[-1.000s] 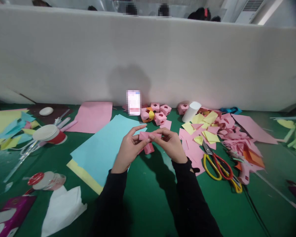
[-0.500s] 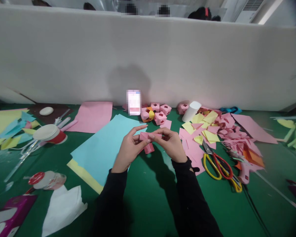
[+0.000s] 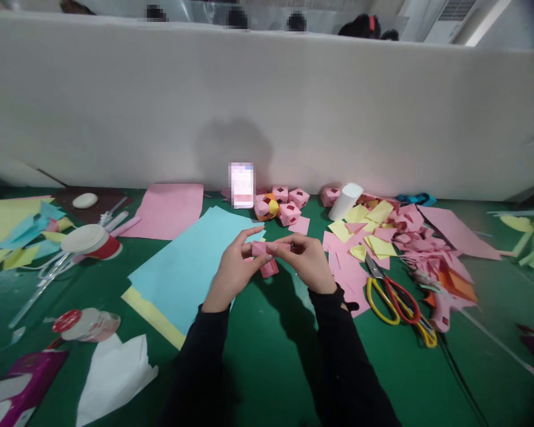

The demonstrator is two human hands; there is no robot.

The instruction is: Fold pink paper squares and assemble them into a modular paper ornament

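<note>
Between both hands is a small folded piece of pink paper [image 3: 260, 249], held just above the green table. My left hand [image 3: 232, 268] pinches its left end with thumb and fingers, the index finger stretched out above. From the other side my right hand [image 3: 308, 261] pinches it, thumb and fingertips hiding part of the paper. Just below the held piece lies another folded pink strip [image 3: 269, 269]. Beyond the hands sit several folded pink paper shapes [image 3: 289, 213], one of them with a yellow and orange centre [image 3: 271, 207]. A pink paper square [image 3: 299, 225] lies near them.
Blue paper sheets [image 3: 182, 261] lie at the left. Scissors [image 3: 394, 296], a pink glue gun [image 3: 441, 311] and pink and yellow scraps [image 3: 382, 212] are on the right. A lit phone [image 3: 241, 185] leans on the white partition [image 3: 115, 101]. A jar [image 3: 86, 325] and tissue [image 3: 113, 376] stand front left.
The right fingers have shifted slightly on the held pink paper, covering more of its right end. Both hands stay in nearly the same place.
</note>
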